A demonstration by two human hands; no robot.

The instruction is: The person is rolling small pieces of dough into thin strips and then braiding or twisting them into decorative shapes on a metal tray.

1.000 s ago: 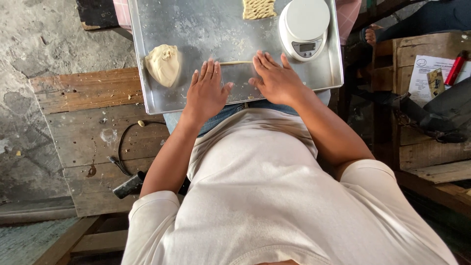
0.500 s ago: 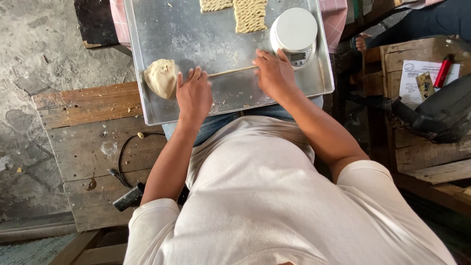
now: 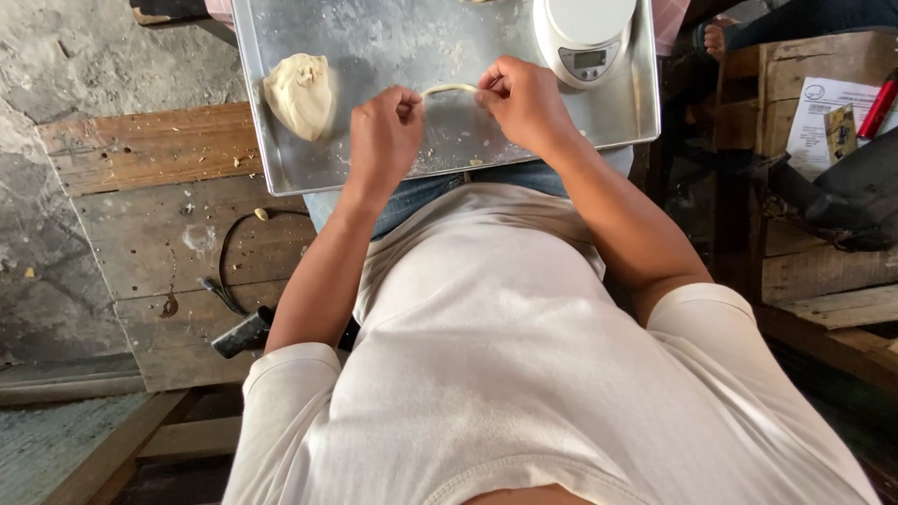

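Two hands: both pinch one thin dough strand [image 3: 450, 89], one hand at each end.
Left hand [image 3: 383, 136]: fingers curled, thumb and fingertips closed on the strand's left end.
Right hand [image 3: 524, 101]: fingers bent, clamped on the right end.
Strand: arches upward between the hands, lifted just above the metal tray [image 3: 393, 37].
Dough lump [image 3: 299, 93]: rests on the tray, left of the left hand, apart from it.
Kitchen scale [image 3: 585, 37]: white, on the tray beyond the right hand.
Tray: lies across the person's lap, over a wooden platform [image 3: 140, 150].
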